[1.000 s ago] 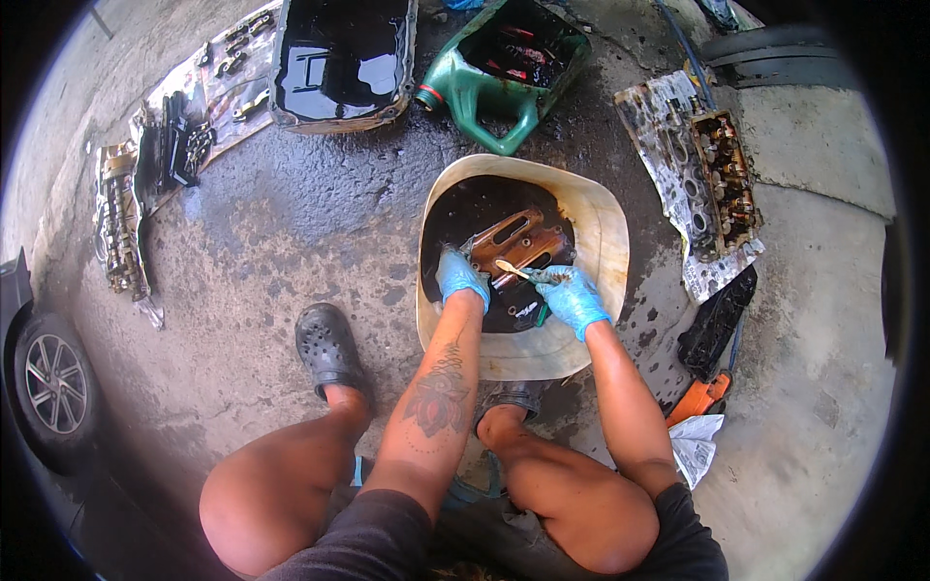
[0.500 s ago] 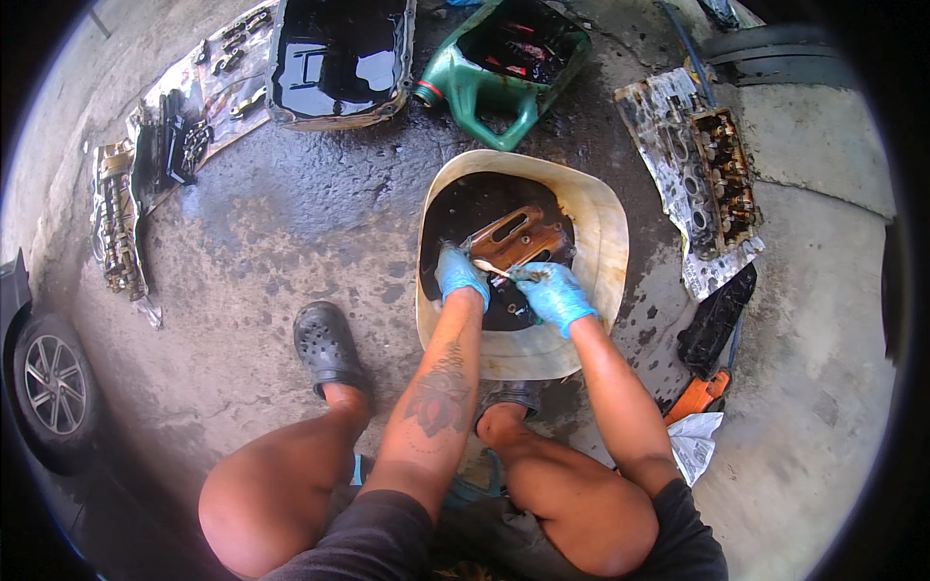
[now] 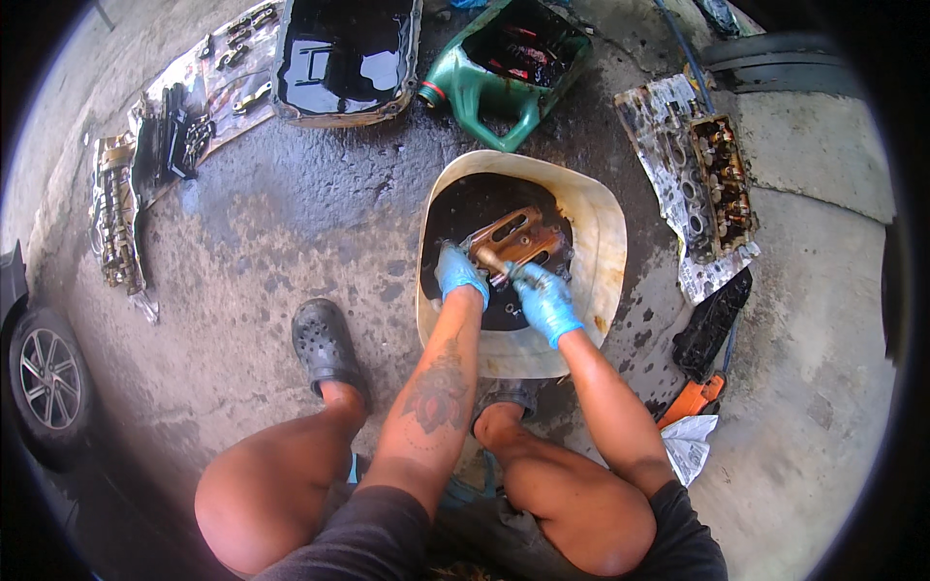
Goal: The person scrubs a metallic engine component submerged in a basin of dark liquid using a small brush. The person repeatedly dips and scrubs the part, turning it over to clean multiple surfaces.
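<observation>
We look down on a whitish plastic basin, set on the concrete floor just beyond the right shoe, presumably so that both arms reach into it easily. Inside it, in dark liquid, lies a slotted brown metal part, its upper face exposed; the basin's wall likely contains any splashing. The gloved left hand is at the part's left end, seemingly to steady it; its fingertips are hidden, so we cannot tell whether they clamp the edge or merely rest there. The gloved right hand has its fingers closed around a small pale brush, blurred, which slants over the part toward the left hand. Farther off we note a green jug with one side cut away and a pan of dark liquid, both opening upward, as suits vessels for fluid. At right, a grimy engine part rests on a paper sheet; at left, small metal pieces lie spaced out, perhaps to keep them sorted.
</observation>
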### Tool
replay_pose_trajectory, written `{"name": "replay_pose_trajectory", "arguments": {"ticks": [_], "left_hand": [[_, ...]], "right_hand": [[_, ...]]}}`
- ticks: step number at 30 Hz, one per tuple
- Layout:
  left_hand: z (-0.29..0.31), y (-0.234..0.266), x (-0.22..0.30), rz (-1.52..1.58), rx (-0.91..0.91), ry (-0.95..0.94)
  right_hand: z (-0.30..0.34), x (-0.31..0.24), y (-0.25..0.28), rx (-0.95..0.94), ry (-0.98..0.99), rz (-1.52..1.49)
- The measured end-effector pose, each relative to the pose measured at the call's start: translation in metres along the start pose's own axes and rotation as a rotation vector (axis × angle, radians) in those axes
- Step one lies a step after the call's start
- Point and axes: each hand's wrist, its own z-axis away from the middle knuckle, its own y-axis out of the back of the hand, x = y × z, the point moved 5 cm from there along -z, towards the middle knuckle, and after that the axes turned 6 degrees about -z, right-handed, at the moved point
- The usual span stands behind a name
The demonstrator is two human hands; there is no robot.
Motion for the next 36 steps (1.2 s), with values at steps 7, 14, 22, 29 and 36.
{"name": "replay_pose_trajectory", "arguments": {"ticks": [7, 14, 22, 29, 36], "left_hand": [[0.036, -0.022, 0.003, -0.134, 0.030, 0.112], [0.039, -0.009, 0.035, -0.569, 0.231, -0.312], [0.118, -0.060, 0.034, -1.196, 0.021, -0.667], [0.114, -0.057, 0.036, -1.245, 0.023, -0.647], [0.111, -0.054, 0.036, -1.287, 0.057, -0.622]], "right_hand": [[-0.012, 0.006, 0.029, 0.066, 0.237, 0.203], [-0.002, -0.040, 0.014, 0.053, 0.473, 0.408], [-0.030, -0.036, 0.046, -0.055, 0.301, 0.355], [-0.004, -0.057, 0.035, -0.077, 0.242, 0.455], [-0.001, -0.065, 0.034, -0.014, 0.307, 0.419]]}}
